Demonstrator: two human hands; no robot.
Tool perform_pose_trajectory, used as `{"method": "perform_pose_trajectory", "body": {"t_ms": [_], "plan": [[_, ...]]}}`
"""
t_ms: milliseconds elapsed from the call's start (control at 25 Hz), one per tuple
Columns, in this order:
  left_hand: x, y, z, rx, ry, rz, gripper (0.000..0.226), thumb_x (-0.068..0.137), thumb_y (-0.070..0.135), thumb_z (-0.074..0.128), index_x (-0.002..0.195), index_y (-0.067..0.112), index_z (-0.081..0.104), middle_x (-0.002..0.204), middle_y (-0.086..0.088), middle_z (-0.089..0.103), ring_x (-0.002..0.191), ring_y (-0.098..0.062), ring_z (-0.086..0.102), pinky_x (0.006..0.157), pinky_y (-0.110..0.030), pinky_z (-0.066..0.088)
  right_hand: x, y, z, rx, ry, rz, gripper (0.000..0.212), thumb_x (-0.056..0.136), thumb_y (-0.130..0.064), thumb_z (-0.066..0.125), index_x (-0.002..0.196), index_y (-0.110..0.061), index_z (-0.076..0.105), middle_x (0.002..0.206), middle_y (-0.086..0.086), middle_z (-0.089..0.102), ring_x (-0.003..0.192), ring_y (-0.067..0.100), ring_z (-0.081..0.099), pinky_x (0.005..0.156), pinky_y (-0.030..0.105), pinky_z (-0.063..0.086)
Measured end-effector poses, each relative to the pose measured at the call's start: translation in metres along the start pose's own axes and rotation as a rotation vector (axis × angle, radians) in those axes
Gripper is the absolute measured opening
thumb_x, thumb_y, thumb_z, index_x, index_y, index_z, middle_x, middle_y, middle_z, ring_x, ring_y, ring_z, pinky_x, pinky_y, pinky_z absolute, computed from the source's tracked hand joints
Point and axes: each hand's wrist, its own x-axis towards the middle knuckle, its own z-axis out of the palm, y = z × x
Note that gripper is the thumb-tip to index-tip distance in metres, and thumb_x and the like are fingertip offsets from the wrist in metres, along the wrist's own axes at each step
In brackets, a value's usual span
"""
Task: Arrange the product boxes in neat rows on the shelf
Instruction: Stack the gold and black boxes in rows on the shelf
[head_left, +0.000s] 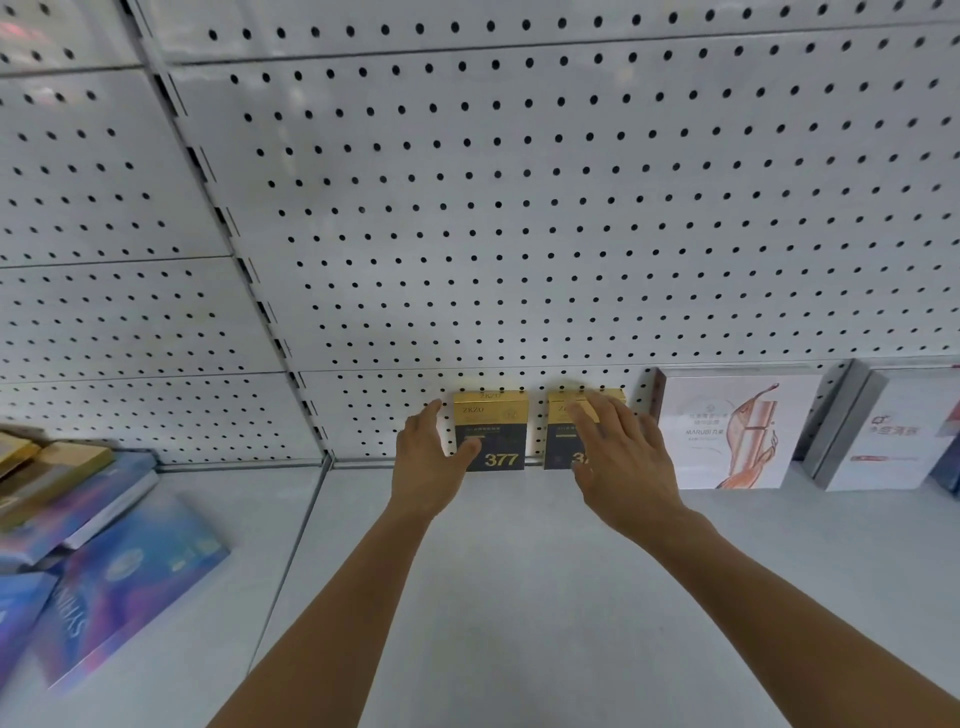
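Note:
Two small gold-and-black boxes marked "377" stand upright against the pegboard at the back of the white shelf (519, 571). My left hand (428, 460) is at the left side of the left box (493, 426), fingers straight, thumb touching its front lower corner. My right hand (618, 457) lies with straight, spread fingers over the front of the right box (558, 431), hiding most of it. A narrow gap separates the two boxes.
A large white box with a rose-gold design (737, 431) stands right of the small boxes, then another white box (883, 436). Blue and gold flat boxes (104, 561) lie in a loose pile on the left shelf section. The pegboard back wall (519, 208) rises behind.

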Motion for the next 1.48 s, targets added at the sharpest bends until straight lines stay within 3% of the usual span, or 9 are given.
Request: {"method": "perform_pose_trajectory", "body": {"t_ms": [160,280,360,520,680,880,1040,1200,1480], "plan": [[-0.051,-0.013,-0.011,0.287,0.083,0.162,0.077,0.092,0.051,0.052,0.153,0.019,0.018,0.158,-0.004,0.023,0.146,-0.020,0.016,0.119,-0.041,0.019,-0.034,-0.020,-0.003,0.125,-0.022,-0.028,0.060,0.095,-0.049,0.042,0.148,-0.024,0.026,0.155,0.000,0.025,0.143,0.021,0.021,0.117,0.045,0.018],[-0.093,-0.027,-0.016,0.437,0.107,0.161,0.074,0.093,0.059,0.040,0.153,0.024,0.016,0.160,0.001,0.019,0.148,-0.018,0.012,0.121,-0.041,0.013,-0.059,-0.039,0.003,0.226,0.007,-0.091,0.056,0.094,-0.051,0.041,0.141,-0.021,0.040,0.145,0.000,0.044,0.132,0.021,0.043,0.106,0.040,0.036],[-0.121,-0.042,-0.024,0.468,0.159,0.159,0.069,0.092,0.062,0.039,0.150,0.025,0.026,0.154,0.002,0.031,0.144,-0.019,0.024,0.119,-0.042,0.020,-0.073,-0.058,0.005,0.291,0.052,-0.142,0.049,0.094,-0.050,0.042,0.132,-0.019,0.049,0.131,0.000,0.057,0.112,0.020,0.060,0.087,0.034,0.050],[-0.159,-0.078,-0.053,0.461,0.284,0.170,0.058,0.090,0.061,0.039,0.134,0.024,0.049,0.127,0.005,0.058,0.120,-0.019,0.053,0.105,-0.042,0.042,-0.091,-0.107,0.009,0.374,0.051,-0.215,0.037,0.093,-0.042,0.046,0.123,-0.022,0.052,0.114,-0.006,0.062,0.087,0.013,0.065,0.066,0.025,0.049],[-0.175,-0.123,-0.105,0.499,0.355,0.117,0.050,0.088,0.054,0.053,0.126,0.022,0.056,0.116,0.003,0.065,0.110,-0.021,0.061,0.096,-0.042,0.050,-0.093,-0.174,0.020,0.418,0.007,-0.293,0.034,0.095,-0.041,0.050,0.125,-0.026,0.051,0.116,-0.010,0.060,0.090,0.012,0.064,0.066,0.025,0.047],[-0.180,-0.202,-0.205,0.546,0.372,0.067,0.050,0.084,0.055,0.045,0.117,0.021,0.061,0.109,0.001,0.067,0.100,-0.024,0.064,0.086,-0.040,0.051,-0.077,-0.291,0.038,0.472,-0.067,-0.338,0.054,0.091,-0.058,0.022,0.128,-0.029,0.048,0.117,-0.013,0.058,0.095,0.010,0.062,0.070,0.024,0.045],[-0.160,-0.269,-0.291,0.564,0.386,0.027,0.051,0.080,0.051,0.047,0.115,0.018,0.063,0.106,-0.002,0.068,0.098,-0.028,0.064,0.084,-0.039,0.051,-0.052,-0.388,0.047,0.550,-0.119,-0.334,0.042,0.096,-0.051,0.035,0.132,-0.032,0.044,0.123,-0.013,0.054,0.105,0.009,0.059,0.075,0.028,0.047],[-0.127,-0.318,-0.361,0.520,0.349,-0.009,0.052,0.085,0.051,0.046,0.122,0.016,0.059,0.113,-0.006,0.064,0.106,-0.030,0.059,0.089,-0.040,0.047,-0.013,-0.464,0.052,0.572,-0.155,-0.292,0.038,0.096,-0.046,0.041,0.130,-0.030,0.045,0.129,-0.010,0.052,0.113,0.013,0.056,0.081,0.033,0.046],[-0.040,-0.357,-0.439,0.190,0.337,-0.186,0.055,0.092,0.035,0.059,0.140,0.015,0.040,0.138,-0.008,0.041,0.126,-0.026,0.041,0.099,-0.037,0.036,0.064,-0.558,0.061,0.531,-0.208,-0.285,0.039,0.094,-0.045,0.047,0.128,-0.026,0.044,0.127,-0.001,0.049,0.119,0.020,0.047,0.085,0.037,0.046]]}}
